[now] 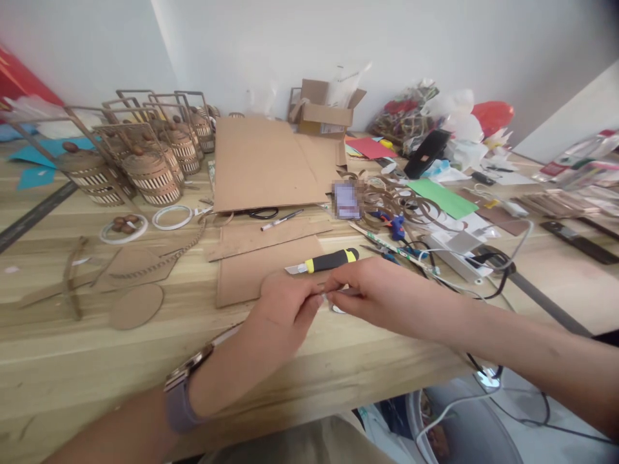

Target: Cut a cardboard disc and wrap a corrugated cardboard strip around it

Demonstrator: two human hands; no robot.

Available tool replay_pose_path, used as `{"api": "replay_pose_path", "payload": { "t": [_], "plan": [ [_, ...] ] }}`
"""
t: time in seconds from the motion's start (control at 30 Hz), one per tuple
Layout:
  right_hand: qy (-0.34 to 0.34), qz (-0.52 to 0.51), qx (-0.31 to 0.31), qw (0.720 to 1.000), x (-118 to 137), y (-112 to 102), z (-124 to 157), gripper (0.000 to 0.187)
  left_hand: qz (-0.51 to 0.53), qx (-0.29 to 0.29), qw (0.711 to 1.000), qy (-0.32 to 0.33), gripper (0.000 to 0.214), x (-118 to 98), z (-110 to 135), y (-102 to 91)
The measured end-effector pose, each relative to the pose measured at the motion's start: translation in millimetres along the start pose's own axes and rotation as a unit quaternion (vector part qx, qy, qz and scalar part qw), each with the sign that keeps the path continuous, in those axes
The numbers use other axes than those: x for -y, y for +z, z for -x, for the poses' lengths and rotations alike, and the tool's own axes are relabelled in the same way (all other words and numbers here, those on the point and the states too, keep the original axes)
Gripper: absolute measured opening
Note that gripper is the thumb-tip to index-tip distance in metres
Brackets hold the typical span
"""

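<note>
My left hand (287, 303) and my right hand (360, 290) meet at the middle of the table's near side. Both are closed, fingertips pinched together around something small and pale that I cannot make out. Just beyond them lies a utility knife (331, 260) with a black and yellow handle, its blade pointing left. Under the knife and beside my left hand is a cardboard piece (246, 277). A cardboard strip (271, 240) and a pen (282, 220) lie behind it. Part of a white rounded thing (339, 309) shows below my right fingers.
Several slatted lanterns (149, 177) with handles stand at the back left. Large cardboard sheets (261, 161) lie at the centre back, before an open box (326, 113). A blue glue gun (394, 224), pliers (382, 251) and cables crowd the right. A grey bin (464, 419) stands below the table edge.
</note>
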State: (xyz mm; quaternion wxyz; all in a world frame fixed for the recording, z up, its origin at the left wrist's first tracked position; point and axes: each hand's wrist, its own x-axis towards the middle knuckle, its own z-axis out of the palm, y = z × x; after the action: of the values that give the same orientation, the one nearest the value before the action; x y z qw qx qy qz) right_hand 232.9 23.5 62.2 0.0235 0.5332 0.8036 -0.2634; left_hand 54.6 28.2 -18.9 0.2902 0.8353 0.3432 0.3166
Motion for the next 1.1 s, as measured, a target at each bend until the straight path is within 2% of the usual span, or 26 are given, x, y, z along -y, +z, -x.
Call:
{"api": "replay_pose_path", "payload": {
  "t": [0.2,0.33,0.43,0.6,0.77,0.97,1.03,1.1],
  "plan": [
    [-0.034,-0.028,-0.053,0.998,-0.1,16.1,3.5,0.041,-0.020,0.011,0.997,-0.074,0.025,1.0,3.6,2.8],
    [-0.005,0.024,-0.104,0.994,-3.3,21.5,4.2,0.027,-0.024,0.003,0.996,-0.083,0.023,-0.1,3.5,2.8],
    [0.015,0.036,-0.116,0.992,-5.9,24.1,5.2,0.018,-0.032,-0.003,0.997,-0.071,0.017,-2.2,2.3,2.0],
    [-0.041,-0.030,-0.166,0.985,-11.2,33.7,7.9,0.013,-0.032,-0.011,0.998,-0.061,0.015,-2.7,1.1,1.1],
    [-0.089,-0.120,-0.254,0.956,-18.6,52.0,10.6,0.011,-0.022,-0.042,0.998,-0.051,0.019,-0.4,0.6,-1.0],
    [-0.112,-0.148,-0.362,0.914,-16.6,74.1,9.4,0.014,-0.016,-0.068,0.996,-0.052,0.022,-6.7,-2.3,1.4],
    [-0.114,-0.149,-0.401,0.897,-15.0,82.4,12.1,0.017,-0.016,-0.066,0.996,-0.059,0.023,-3.5,-3.5,-3.3],
    [-0.116,-0.149,-0.440,0.878,-16.5,90.3,18.4,0.019,-0.016,-0.091,0.992,-0.092,0.025,5.5,-5.4,-15.9]
  ]
}}
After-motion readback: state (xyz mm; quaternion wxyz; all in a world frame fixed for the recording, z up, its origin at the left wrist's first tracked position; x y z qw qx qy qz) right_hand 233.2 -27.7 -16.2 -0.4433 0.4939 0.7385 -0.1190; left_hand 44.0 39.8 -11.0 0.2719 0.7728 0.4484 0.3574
